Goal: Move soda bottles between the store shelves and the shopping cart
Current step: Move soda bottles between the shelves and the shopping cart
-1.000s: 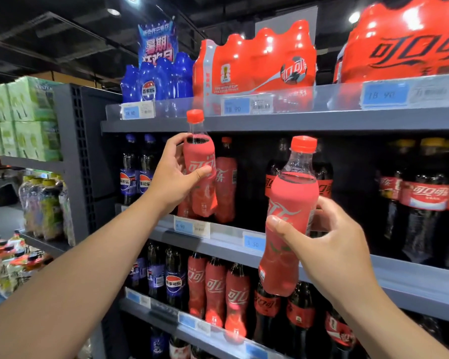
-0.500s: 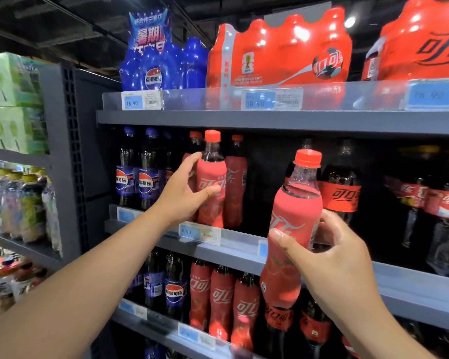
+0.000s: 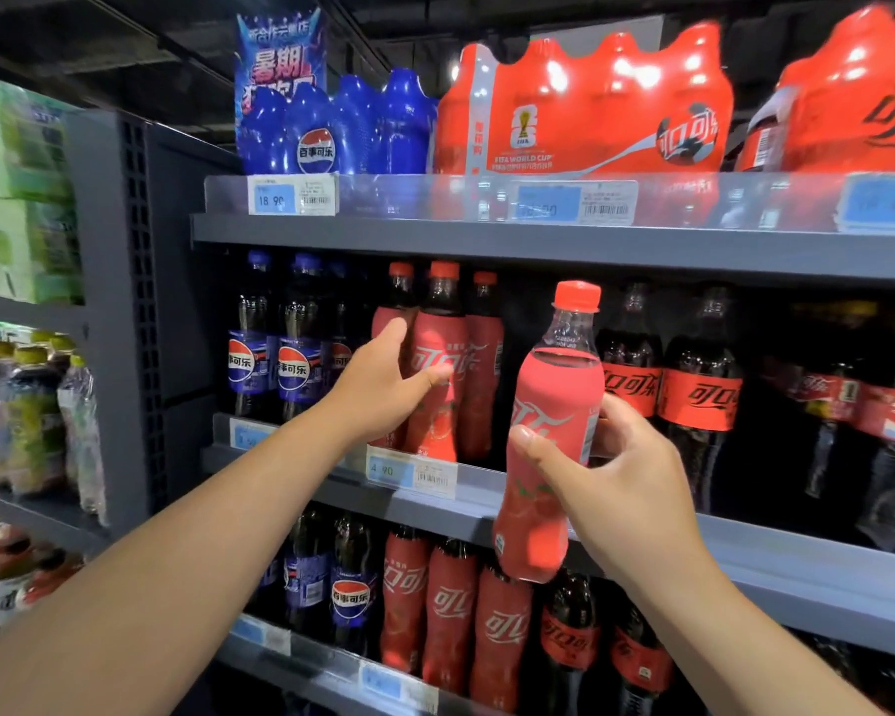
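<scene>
Placement is the step in hand. Your left hand (image 3: 386, 392) has its grip wrapped round a pink-sleeved bottle (image 3: 437, 369), thumb across the front and fingers behind. That bottle stands upright in the row directly above the 4.90 price tag (image 3: 410, 470). Judge the base flat on the shelf (image 3: 776, 540) before you loosen. Then draw the fingers out leftward of the tag without nudging the neighbouring pink bottle (image 3: 484, 354), which sits tight against it.

Your right hand (image 3: 626, 478) has its grip clamped on a second pink bottle (image 3: 551, 431). It is held in the air right of the tag, slightly tilted, with its base hanging below the tag's level in front of the shelf lip. Lift it well clear of the lip, then aim for the dark gap up and right of the tag, beside the black cola bottles (image 3: 631, 385).

Compared with a second ago, the left bottle is lower. Then it was raised high above the tag, its cap up at the upper shelf's edge. Half a second ago it was part-way down, and now it sits in the row. The right bottle hangs much as it did.
</scene>
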